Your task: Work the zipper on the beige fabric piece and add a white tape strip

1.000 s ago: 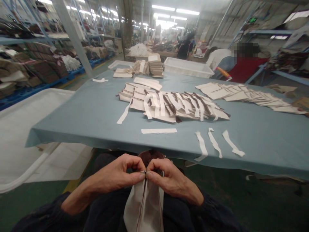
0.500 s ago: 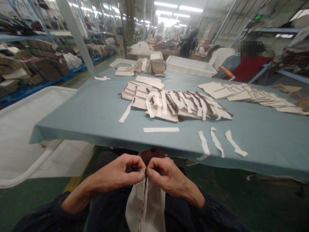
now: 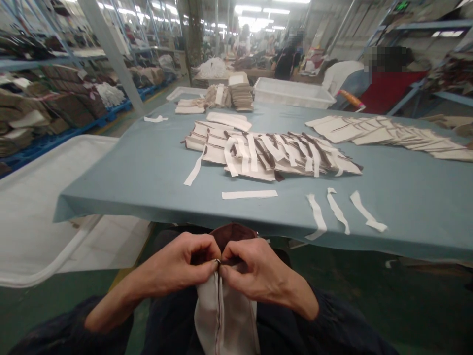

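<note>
A cream fabric piece [image 3: 236,315] with a dark seam down its middle hangs over my lap. Its upper edge is pinched between thumb and fingers of my left hand [image 3: 188,264] and my right hand [image 3: 254,271], whose tips nearly meet. A small dark bit of the seam shows between the fingertips. Brown fabric [image 3: 234,234] rises behind the hands, just below the table edge. Beyond it, a white strip [image 3: 249,195] lies flat on the blue-green tablecloth [image 3: 148,197].
A fanned pile of cream pieces [image 3: 254,167] with brown edges and white strips covers mid-table. More cream pieces [image 3: 343,129] overlap at right. Loose strips [image 3: 317,217] lie near the front edge. A white tub [image 3: 291,93] stands behind; a white bin [image 3: 74,256] is at left.
Both hands keep their pinch on the fabric, with the fingertips shifted slightly left. More of the brown fabric shows behind them. The view has tilted a little.
</note>
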Demonstrator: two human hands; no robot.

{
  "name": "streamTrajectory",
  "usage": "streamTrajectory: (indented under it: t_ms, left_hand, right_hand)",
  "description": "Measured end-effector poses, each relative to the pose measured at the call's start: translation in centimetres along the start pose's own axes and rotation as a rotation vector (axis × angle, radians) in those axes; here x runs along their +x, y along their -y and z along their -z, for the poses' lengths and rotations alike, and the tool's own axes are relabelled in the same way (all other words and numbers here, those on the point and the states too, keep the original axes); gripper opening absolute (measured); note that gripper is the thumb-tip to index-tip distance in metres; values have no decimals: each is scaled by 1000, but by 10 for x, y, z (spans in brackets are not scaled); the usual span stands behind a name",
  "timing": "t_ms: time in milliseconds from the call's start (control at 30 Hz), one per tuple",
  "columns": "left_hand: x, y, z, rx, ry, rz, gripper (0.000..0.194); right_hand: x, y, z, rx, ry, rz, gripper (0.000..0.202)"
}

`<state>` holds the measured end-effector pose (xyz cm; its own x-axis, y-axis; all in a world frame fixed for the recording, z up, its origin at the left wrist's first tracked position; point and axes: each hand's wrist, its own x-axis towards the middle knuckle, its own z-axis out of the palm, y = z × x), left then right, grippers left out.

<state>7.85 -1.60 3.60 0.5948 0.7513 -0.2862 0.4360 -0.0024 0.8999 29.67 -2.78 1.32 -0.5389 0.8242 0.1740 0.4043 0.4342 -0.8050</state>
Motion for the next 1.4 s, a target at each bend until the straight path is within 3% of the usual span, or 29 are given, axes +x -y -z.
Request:
streamTrajectory:
  t_ms: [133,267,367,500,600,833,1067,1300,1400]
  left_hand:
    - [-1,-2,0,152,-65,-24,6]
    - [2,-4,0,76,-24,50,7]
    - [4,-5,-4,17,9,91,14]
    - [5,-5,-12,42,-4,94,13]
    - [5,-3,-16,84,-36,91,9]
    - [2,-8,-14,143,-40,43,8]
    - [0,-17,-20,290,-151,-133,15]
    - [-3,-13,-19,325,-166,-184,14]
    - [-1,-13,-16,421,-159,-296,16]
  right_hand:
    - [1,0,-1,-155,-9,96,9]
    - [-2,-6,-5,-283,25,188,16]
    - [-6,-11,-12,-337,-75,205,22]
    - [-10,-12,-22,-159,-209,0,18]
    - [-11,-11,-24,2,-173,-187,20]
    - [-12,-3,-12,28,-83,-20,17]
    - [-7,3,-4,-10,-54,-134,14]
    - [-6,-2,3,212,29,-190,9]
    - [-3,-7,5,367,53,-244,6]
